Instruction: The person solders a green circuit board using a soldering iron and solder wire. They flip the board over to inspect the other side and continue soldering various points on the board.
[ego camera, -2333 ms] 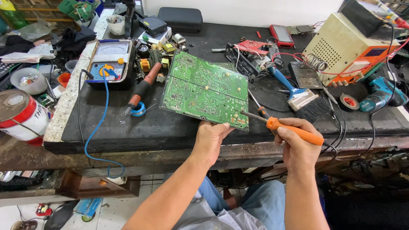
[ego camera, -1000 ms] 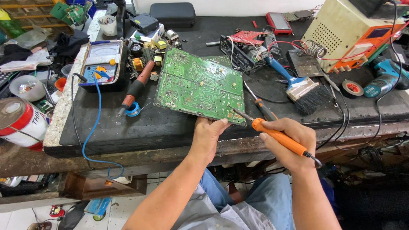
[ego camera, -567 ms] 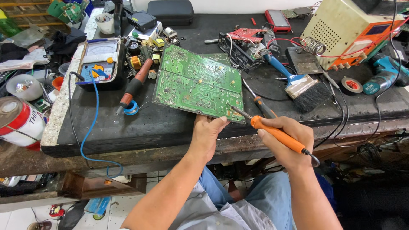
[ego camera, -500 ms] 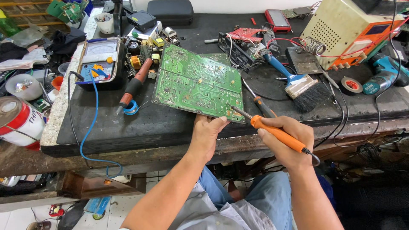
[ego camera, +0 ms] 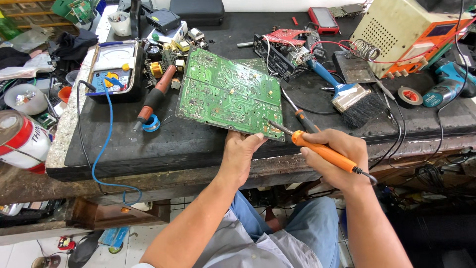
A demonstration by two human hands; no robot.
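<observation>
while iron (ego camera: 322, 151) on board (ego camera: 230, 94), steady hands

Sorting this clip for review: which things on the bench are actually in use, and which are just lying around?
In use: green circuit board, held by left hand; orange soldering iron, in right hand.

Lying about: multimeter, blue brush, tape roll, drill, red-white can.

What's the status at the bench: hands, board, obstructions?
Left hand grips circuit board at its near edge. Right hand holds soldering iron, tip on board's near corner. Screwdriver lies beside.
</observation>
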